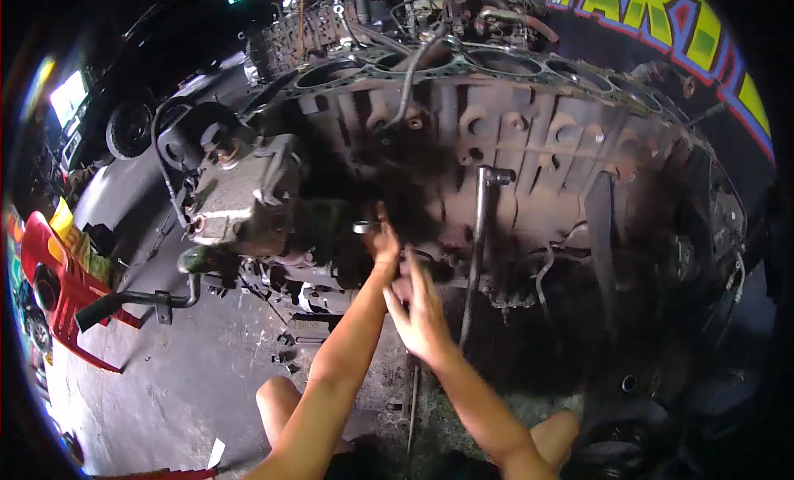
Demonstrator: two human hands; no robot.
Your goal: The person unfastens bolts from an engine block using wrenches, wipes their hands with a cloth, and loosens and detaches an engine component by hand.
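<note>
Faces the engine block, set broadside across the view just beyond the hands. Reaches with the left hand towards a dark recess on the near side of the block, just beside a shiny metal ring. Cannot tell whether gripping the ring or only close to it, because of blur and shadow over the fingers. Holds the right hand just below and to the right, fingers extended and loosely parted, with nothing visible in the grasp.

Looks only part complete at the block: shows open cylinder bores in a row along the top, with no cover over them. Carries a bulky housing at the left end, apparently still fitted, with a bent pipe low beside it. Has a hose running down from the top edge over the near face.

Seems unfinished around the recess, judging by the nearness of both hands; cannot confirm any fastener there as loose or tight. Shows a long-handled socket wrench nearly upright before the near face, clear of both hands. Cannot tell whether seated on a bolt or merely propped. Shows small dark parts on the floor below, too small to identify.
</note>
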